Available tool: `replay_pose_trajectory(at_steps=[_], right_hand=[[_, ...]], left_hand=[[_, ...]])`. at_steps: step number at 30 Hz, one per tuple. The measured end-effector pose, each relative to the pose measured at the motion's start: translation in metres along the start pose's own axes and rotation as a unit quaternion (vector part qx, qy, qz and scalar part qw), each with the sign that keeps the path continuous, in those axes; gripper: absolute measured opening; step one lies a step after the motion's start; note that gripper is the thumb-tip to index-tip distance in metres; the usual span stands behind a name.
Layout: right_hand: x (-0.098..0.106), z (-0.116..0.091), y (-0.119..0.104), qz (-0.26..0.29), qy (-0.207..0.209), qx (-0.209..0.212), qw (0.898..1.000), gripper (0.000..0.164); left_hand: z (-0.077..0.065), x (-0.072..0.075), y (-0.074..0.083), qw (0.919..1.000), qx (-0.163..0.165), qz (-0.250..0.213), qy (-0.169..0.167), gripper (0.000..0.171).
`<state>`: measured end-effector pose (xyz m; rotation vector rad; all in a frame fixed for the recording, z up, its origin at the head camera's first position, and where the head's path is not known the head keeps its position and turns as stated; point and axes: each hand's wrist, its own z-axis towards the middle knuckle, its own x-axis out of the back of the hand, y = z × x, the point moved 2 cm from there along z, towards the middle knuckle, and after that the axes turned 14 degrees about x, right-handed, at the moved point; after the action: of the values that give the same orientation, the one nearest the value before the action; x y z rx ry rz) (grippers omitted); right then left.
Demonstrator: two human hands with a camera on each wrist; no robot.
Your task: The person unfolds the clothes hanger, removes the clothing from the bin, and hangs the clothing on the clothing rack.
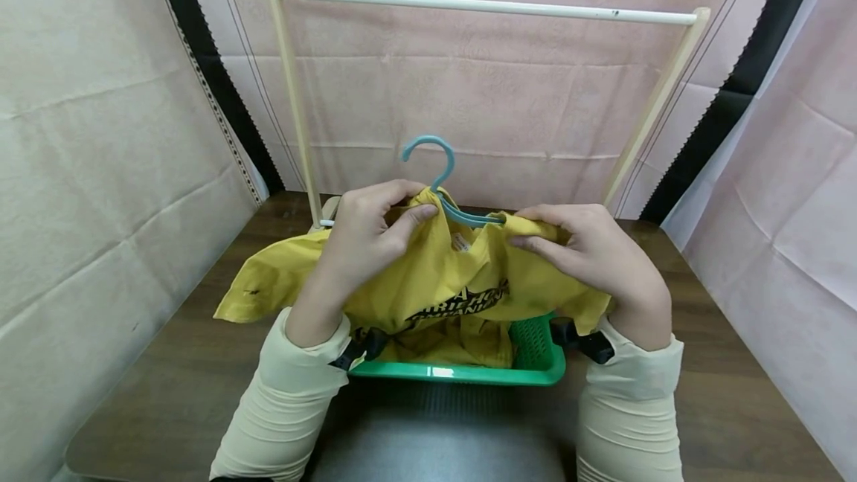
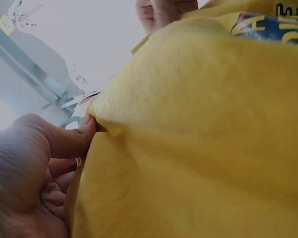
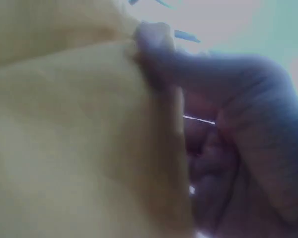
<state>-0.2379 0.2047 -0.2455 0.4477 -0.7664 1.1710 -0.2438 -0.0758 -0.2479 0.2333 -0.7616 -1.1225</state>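
Observation:
A yellow T-shirt [image 1: 428,274] with black lettering on its chest hangs between both hands. Its neckline is around a blue clothes hanger [image 1: 462,216], whose hook sticks up out of the collar. My left hand [image 1: 364,233] pinches the shirt at the left side of the collar, thumb in front. In the left wrist view, the thumb [image 2: 74,139] presses a fold of the yellow cloth. My right hand [image 1: 589,248] pinches the right shoulder near the hanger's end. The right wrist view is blurred, with the right thumb [image 3: 164,54] on the cloth's edge. Much of the hanger is hidden inside the shirt.
A green plastic basket [image 1: 549,367] with more yellow cloth [image 1: 462,344] in it stands below the shirt. Behind, a rack with a white rail [image 1: 482,4] and two cream posts rises from the brown table [image 1: 710,393]. Pale fabric walls surround the table.

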Motion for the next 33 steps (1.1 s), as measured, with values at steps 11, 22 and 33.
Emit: replay_pose_trajectory(at_steps=[11,22,33], right_hand=[[-0.007,0.006,0.003,-0.008,0.021,0.035,0.999,0.022],[-0.012,0.009,0.0,0.001,0.045,0.047,0.998,0.023],[-0.029,0.024,-0.011,-0.01,0.049,0.054,0.997,0.02]], left_hand=[[-0.001,0.002,0.0,0.9977,-0.016,0.026,-0.06,0.011],[-0.002,-0.004,-0.003,0.9913,-0.014,0.067,-0.113,0.008],[-0.005,-0.013,0.002,0.9884,-0.006,0.077,-0.131,0.01]])
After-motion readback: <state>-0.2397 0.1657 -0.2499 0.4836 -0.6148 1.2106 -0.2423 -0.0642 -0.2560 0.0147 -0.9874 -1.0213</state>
